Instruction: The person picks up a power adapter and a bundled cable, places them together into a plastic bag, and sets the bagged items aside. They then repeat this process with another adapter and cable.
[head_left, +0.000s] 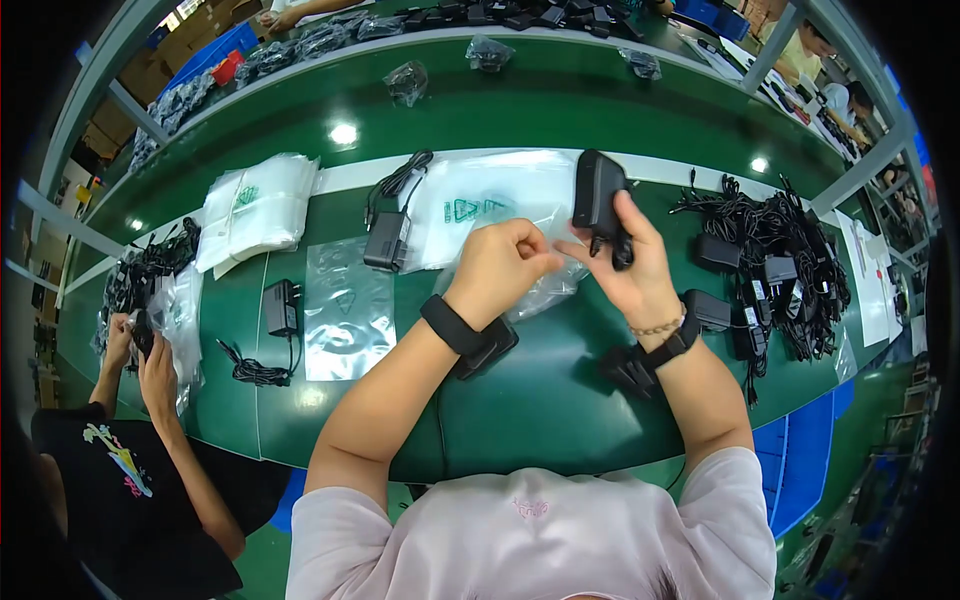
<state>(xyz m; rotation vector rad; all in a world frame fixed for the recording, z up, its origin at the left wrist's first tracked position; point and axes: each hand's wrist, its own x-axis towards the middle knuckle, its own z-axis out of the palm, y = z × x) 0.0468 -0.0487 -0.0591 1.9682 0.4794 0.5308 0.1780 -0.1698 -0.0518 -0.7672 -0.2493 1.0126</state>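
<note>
My right hand (pixel 638 268) is closed on a black power adapter (pixel 597 188), held upright with its dark cable bundled against the palm. Close to its left, my left hand (pixel 503 262) is pinched at the edge of a clear plastic bag (pixel 548 293); the exact grip is partly hidden by the fingers. Behind both hands lies a stack of clear bags (pixel 485 185) with green print. Another black adapter (pixel 388 238), its cable coiled above it, rests on the stack's left edge. Each wrist wears a black strap with a dark device beneath it.
A tangled pile of adapters and cables (pixel 785 275) covers the right side. To the left are a tied stack of bags (pixel 258 205), a flat bag (pixel 350 310) and a single adapter (pixel 282 307). A co-worker's hands (pixel 150 365) hold a dark item at the far left. A raised shelf (pixel 540 105) runs behind.
</note>
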